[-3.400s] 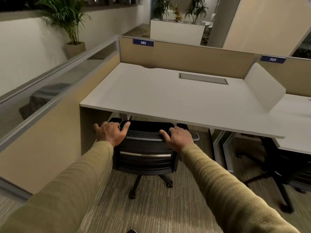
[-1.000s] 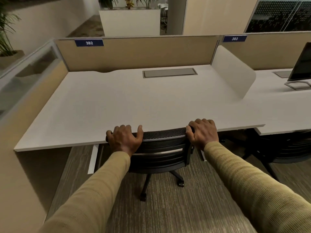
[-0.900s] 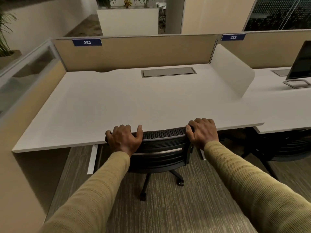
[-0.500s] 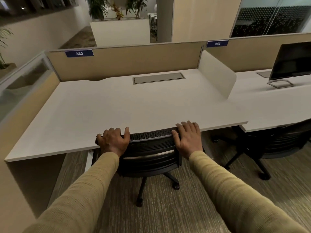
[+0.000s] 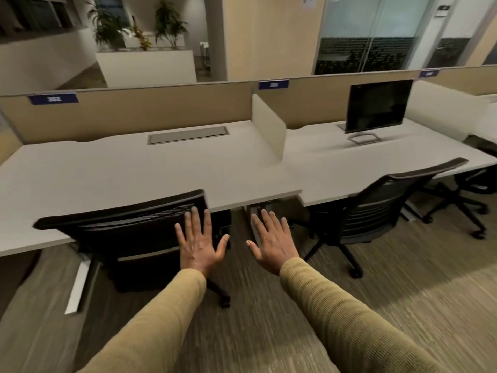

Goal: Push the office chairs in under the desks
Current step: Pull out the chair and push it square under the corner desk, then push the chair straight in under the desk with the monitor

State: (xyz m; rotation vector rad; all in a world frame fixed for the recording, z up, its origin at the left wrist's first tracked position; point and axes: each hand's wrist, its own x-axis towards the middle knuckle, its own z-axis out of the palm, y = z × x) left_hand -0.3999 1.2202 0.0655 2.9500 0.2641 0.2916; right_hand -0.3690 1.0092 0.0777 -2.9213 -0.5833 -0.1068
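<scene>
A black mesh-backed office chair [image 5: 129,232] stands with its backrest against the front edge of the left white desk [image 5: 113,170]. My left hand [image 5: 200,242] is open with fingers spread, in front of that chair's right side and off it. My right hand [image 5: 271,240] is open too, over the floor gap between the two desks. A second black chair [image 5: 376,211] stands at the right desk [image 5: 376,154], its backrest at the desk edge and turned at an angle. A third chair [image 5: 473,184] shows partly at the far right.
A dark monitor [image 5: 376,106] stands on the right desk. A white divider panel [image 5: 269,125] separates the desks, with beige partitions [image 5: 139,109] behind. A planter box [image 5: 148,65] stands beyond. Striped carpet [image 5: 269,319] runs along the desk fronts.
Both hands have let go of the first chair's backrest and opened. The view has swung to the right, bringing the second chair and the monitor into sight.
</scene>
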